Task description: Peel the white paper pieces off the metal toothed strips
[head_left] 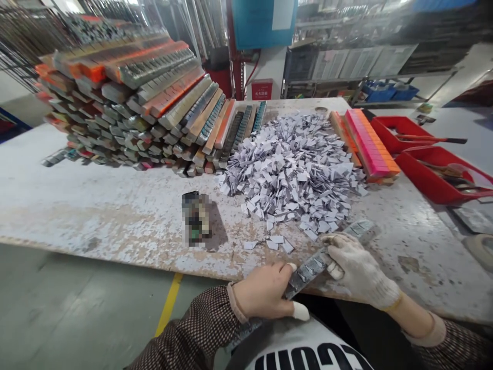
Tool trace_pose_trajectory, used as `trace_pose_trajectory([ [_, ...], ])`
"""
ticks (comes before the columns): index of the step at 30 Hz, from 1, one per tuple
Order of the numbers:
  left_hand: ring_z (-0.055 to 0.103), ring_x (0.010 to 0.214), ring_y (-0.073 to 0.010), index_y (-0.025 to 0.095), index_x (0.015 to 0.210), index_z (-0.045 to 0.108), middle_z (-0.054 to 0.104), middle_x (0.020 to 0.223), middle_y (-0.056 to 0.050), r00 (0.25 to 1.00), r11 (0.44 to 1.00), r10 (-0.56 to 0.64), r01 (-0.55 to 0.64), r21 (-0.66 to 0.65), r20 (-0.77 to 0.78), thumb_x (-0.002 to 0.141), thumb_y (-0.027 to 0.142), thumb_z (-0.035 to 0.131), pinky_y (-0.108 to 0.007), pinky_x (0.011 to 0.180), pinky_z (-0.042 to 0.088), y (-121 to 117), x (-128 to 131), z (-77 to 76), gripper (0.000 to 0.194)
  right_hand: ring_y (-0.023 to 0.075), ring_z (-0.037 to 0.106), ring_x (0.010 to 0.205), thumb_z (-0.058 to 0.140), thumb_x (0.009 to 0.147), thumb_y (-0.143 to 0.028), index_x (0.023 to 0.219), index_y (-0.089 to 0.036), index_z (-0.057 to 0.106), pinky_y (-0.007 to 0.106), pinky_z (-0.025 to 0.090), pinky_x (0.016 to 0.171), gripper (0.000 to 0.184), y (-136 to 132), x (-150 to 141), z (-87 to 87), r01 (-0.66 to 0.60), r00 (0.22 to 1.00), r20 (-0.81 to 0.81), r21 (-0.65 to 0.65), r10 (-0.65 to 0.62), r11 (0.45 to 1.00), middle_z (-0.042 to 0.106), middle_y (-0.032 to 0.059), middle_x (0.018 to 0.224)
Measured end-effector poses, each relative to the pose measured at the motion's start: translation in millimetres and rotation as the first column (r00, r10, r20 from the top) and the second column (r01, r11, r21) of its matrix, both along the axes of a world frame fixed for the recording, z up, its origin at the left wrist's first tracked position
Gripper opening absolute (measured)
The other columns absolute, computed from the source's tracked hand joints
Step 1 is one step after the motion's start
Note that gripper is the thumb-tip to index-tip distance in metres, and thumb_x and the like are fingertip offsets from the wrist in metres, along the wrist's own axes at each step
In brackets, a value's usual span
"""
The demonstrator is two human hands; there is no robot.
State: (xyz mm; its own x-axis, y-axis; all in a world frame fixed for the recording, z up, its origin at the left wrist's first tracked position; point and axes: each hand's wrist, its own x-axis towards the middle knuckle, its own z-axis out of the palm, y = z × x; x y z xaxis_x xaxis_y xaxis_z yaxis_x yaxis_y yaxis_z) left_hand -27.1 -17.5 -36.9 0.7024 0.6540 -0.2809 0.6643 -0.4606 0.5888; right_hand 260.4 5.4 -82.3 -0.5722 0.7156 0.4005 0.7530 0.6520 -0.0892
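A long grey metal-looking bar with a row of small pointed shapes along its face lies slantwise over the table's front edge. My left hand, bare except for white covers on the thumb and a fingertip, is closed around its near end. In a white knitted glove, my right hand is closed on the bar further along, its fingertips bunched at the face. Past the glove the bar's far end rests on the table. Just beyond it spreads a large heap of small white paper-like pieces, with several loose pieces nearer me.
Long bars are stacked high on the left of the table. Pink and orange bars lie right of the heap, beside two red scoop-shaped trays. A blurred-out small object stands near the front edge. Shelves stand behind.
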Motion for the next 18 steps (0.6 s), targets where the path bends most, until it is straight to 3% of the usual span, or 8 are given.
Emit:
trace_pose_trajectory([
  [2,0.072,0.096,-0.0311,0.019,0.119,0.061,0.073,0.110,-0.011,1.000,1.000,0.003,-0.003,0.002,-0.003,0.088,0.069,0.069,-0.038,0.084,0.057,12.1,-5.9,5.2,0.059,0.0356,0.064,0.109,0.056,0.092,-0.020,0.083,-0.022,0.057,0.055,0.055,0.099,0.010,-1.6,-0.8,-3.3,0.000,1.000,-0.024,-0.003,0.000,1.000,0.066,0.0166,0.111],
  [4,0.072,0.093,-0.0280,0.019,0.110,0.063,0.073,0.104,-0.009,0.996,0.993,0.087,-0.083,0.087,-0.035,0.097,0.060,0.061,-0.035,0.080,0.056,28.8,-9.1,9.4,0.043,0.0358,0.064,0.112,0.057,0.096,-0.022,0.084,-0.021,0.057,0.055,0.056,0.099,0.012,-2.5,-2.1,-3.8,0.009,0.997,-0.080,0.004,-0.008,1.000,0.066,0.0169,0.115],
  [7,0.069,0.103,-0.0275,0.016,0.115,0.060,0.071,0.111,-0.012,0.961,0.912,0.264,-0.219,0.347,-0.086,0.105,0.041,0.054,-0.035,0.085,0.055,56.8,-2.5,10.1,0.027,0.0325,0.065,0.114,0.059,0.099,-0.027,0.085,-0.023,0.056,0.051,0.058,0.098,0.015,-4.3,-3.2,-0.7,0.024,0.981,-0.194,-0.024,-0.028,0.999,0.066,0.0146,0.119],
  [9,0.068,0.109,-0.0306,0.012,0.123,0.058,0.069,0.118,-0.016,0.940,0.856,0.322,-0.236,0.459,-0.115,0.104,0.032,0.054,-0.039,0.087,0.055,72.9,9.1,6.3,0.028,0.0308,0.066,0.115,0.059,0.099,-0.027,0.086,-0.024,0.057,0.048,0.059,0.096,0.014,-6.8,-2.2,1.0,0.046,0.965,-0.255,-0.041,-0.055,0.998,0.066,0.0124,0.122],
  [12,0.068,0.110,-0.0347,0.007,0.126,0.056,0.068,0.118,-0.020,0.922,0.830,0.360,-0.248,0.499,-0.139,0.103,0.018,0.046,-0.042,0.085,0.056,90.1,28.5,-2.7,0.027,0.0317,0.068,0.112,0.059,0.098,-0.031,0.087,-0.026,0.060,0.048,0.060,0.092,0.013,-12.0,2.7,-1.0,0.082,0.946,-0.313,-0.021,-0.085,0.996,0.069,0.0105,0.117],
  [18,0.073,0.106,-0.0296,0.010,0.127,0.054,0.070,0.114,-0.019,0.917,0.829,0.365,-0.241,0.504,-0.162,0.103,0.009,0.040,-0.037,0.082,0.058,98.9,39.3,-15.7,0.028,0.0308,0.073,0.099,0.059,0.097,-0.038,0.095,-0.030,0.067,0.045,0.064,0.077,0.012,-19.0,15.9,-4.8,0.093,0.924,-0.365,-0.070,-0.112,0.993,0.073,0.0090,0.115],
])
